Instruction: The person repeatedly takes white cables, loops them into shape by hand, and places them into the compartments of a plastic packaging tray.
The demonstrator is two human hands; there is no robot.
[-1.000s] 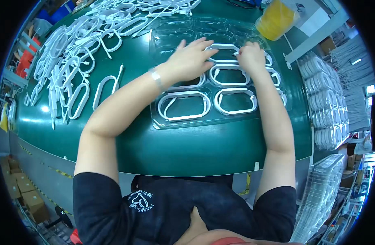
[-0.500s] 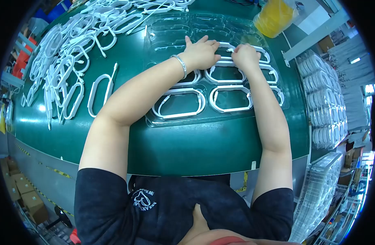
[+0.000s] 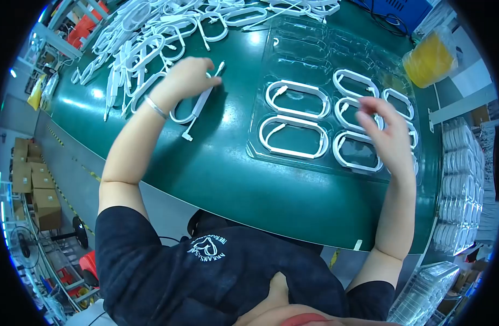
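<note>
My left hand (image 3: 191,79) is over a loose white coiled cable (image 3: 199,106) beside the pile; its fingers are bent and blurred, and whether they touch the cable is unclear. The cable's plug ends stick out above and below. My right hand (image 3: 384,127), thumb and fingers apart and holding nothing, hovers over the right part of the clear plastic tray (image 3: 251,148). Coiled cables lie in the tray's nearer compartments, among them one at front left (image 3: 294,154) and another behind it (image 3: 298,115). The far compartments hold none.
A large pile of white cables (image 3: 131,49) covers the table's far left. A yellow container (image 3: 430,58) and a blue box (image 3: 404,12) stand at the far right. Stacked trays of cables (image 3: 458,179) stand beyond the table's right edge.
My left hand has left the tray and moved left to the loose cable. My right hand has moved away from the back coil and opened. The view has turned leftward.
</note>
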